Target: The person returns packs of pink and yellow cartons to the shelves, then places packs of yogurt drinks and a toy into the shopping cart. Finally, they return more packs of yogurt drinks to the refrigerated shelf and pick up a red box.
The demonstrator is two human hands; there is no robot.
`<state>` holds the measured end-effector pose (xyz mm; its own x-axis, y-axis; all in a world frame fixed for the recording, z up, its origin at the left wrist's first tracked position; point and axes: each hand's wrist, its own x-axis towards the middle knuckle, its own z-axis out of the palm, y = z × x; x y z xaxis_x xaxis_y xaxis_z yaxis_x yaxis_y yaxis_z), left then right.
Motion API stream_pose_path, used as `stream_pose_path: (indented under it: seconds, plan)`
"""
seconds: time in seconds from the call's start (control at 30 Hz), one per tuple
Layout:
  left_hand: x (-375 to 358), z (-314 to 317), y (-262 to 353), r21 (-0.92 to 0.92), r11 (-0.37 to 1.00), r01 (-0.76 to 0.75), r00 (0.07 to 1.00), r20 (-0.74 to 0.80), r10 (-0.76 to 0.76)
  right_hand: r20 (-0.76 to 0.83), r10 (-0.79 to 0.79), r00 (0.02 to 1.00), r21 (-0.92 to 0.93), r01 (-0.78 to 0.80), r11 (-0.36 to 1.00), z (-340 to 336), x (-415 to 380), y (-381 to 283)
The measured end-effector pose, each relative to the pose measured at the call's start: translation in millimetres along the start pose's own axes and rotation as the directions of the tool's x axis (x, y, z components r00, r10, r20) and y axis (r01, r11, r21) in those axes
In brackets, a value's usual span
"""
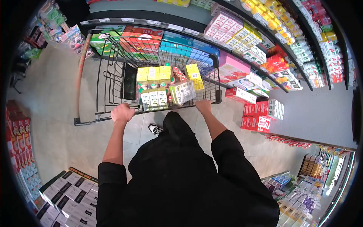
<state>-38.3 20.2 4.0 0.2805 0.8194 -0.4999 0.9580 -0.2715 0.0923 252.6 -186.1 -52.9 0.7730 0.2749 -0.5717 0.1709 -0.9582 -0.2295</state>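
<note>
Sideways before me, across the pale grey floor (60,98), stands a black wire-mesh shopping cart (130,81), between my body and the stocked shelf (151,21). My left hand (122,112) is curled around its near top rim, toward the middle of that side; my right hand (203,106) is closed on the same rim near the right corner, well apart from the left. I judge the frame stiff and, with its load, fairly weighty, though I can't see the wheels. The smooth orange-red handle bar (80,72) looks the best hold for pushing; the side rim suits steadying or tugging. Inside, the yellow-topped cartons (154,73), white-and-green cartons (154,99) and tilted pale green-and-white pack (182,92) seem light enough to lift singly but liable to dent, so I'd take them by their flat sides. The cart's long axis runs left to right, handle end leftward, far end rightward.
</note>
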Motion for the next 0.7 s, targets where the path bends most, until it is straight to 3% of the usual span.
stream_pose_path:
  seconds: [0.07,0.2,0.3,0.4,0.7]
  plan:
    - [1.0,1.9,-2.9,-0.014,1.0,-0.011,1.0,-0.012,0.01,0.024,0.025,0.999,0.085,-0.027,0.996,9.3,8.3,6.3]
    - [2.2,2.8,-5.3,-0.024,1.0,-0.015,0.999,-0.03,0.014,-0.001,0.028,1.0,0.077,-0.028,0.997,20.0,18.8,12.4]
    - [8.6,4.9,-9.4,-0.013,1.0,-0.022,0.999,-0.032,0.021,0.041,0.017,0.999,-0.064,-0.014,0.998,26.6,30.2,17.3]
    - [10.6,2.0,-10.8,-0.001,1.0,-0.028,0.999,-0.032,0.028,0.037,0.047,0.998,0.02,-0.048,0.999,26.1,20.6,10.5]
    - [20.8,0.3,-16.9,0.021,1.0,-0.021,1.0,0.002,0.021,0.086,-0.047,0.995,0.035,0.044,0.998,32.1,16.4,15.4]
